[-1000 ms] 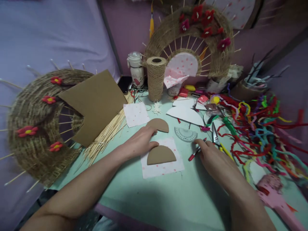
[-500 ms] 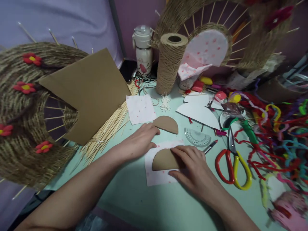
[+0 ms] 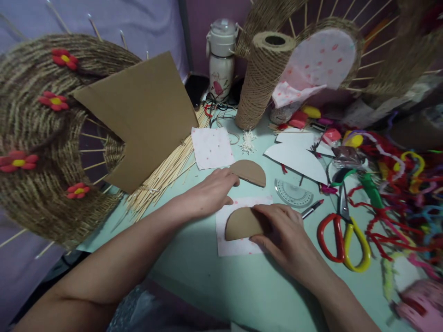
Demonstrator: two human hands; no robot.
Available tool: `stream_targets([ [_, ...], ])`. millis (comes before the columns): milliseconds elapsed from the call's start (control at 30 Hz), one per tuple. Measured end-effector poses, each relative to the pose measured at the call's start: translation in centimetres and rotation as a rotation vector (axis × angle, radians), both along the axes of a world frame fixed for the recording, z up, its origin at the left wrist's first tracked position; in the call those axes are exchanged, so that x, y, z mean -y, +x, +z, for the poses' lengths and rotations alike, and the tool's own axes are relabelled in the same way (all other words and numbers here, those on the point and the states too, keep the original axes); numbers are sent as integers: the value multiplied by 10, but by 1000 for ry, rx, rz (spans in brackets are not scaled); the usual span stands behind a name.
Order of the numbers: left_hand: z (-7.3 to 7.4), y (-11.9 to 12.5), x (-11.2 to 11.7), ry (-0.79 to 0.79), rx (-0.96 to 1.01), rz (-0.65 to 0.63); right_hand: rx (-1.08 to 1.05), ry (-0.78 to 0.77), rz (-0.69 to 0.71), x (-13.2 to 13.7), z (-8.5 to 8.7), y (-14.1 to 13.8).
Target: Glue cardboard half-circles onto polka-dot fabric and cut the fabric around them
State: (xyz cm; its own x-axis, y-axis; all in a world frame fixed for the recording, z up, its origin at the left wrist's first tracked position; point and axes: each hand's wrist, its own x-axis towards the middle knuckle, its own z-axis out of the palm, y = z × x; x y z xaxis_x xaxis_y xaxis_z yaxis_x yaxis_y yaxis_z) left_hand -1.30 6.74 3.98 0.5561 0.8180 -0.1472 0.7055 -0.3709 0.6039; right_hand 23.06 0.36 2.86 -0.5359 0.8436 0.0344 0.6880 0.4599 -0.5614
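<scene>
My right hand (image 3: 283,230) holds a brown cardboard half circle (image 3: 244,224) by its right end, thumb at the straight lower edge and fingers on the curve. This piece rests over a white cloth square with pink spots (image 3: 226,248). My left hand (image 3: 215,191) is palm down with thumb and fingers apart, at the cloth's upper left corner. Its fingertips are by the left end of a second cardboard half circle (image 3: 251,172); whether they touch it I cannot tell. Another spotted cloth square (image 3: 212,147) lies behind my left hand.
To the right are a clear protractor (image 3: 294,193), a pen (image 3: 312,209), scissors (image 3: 360,246) and tangled pipe cleaners (image 3: 377,230). White paper pieces (image 3: 297,159), a twine spool (image 3: 259,83) and a bottle (image 3: 221,69) stand or lie behind. Cardboard (image 3: 145,124) leans left over thin sticks (image 3: 162,180).
The camera view has shifted, so the whole scene sits further right and slightly higher. Both hands stay nearly where they were relative to the cardboard pieces and cloth.
</scene>
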Motion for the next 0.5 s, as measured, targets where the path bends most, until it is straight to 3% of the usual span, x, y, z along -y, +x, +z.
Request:
stream_targets([
  [300,7,2,-1,-21,-54,-13,-12,99,0,-1,3,6],
  [400,14,6,2,-5,-80,46,-84,224,-112,-5,11,17],
  [500,23,14,8,40,-100,105,-136,347,-309,-3,23,30],
])
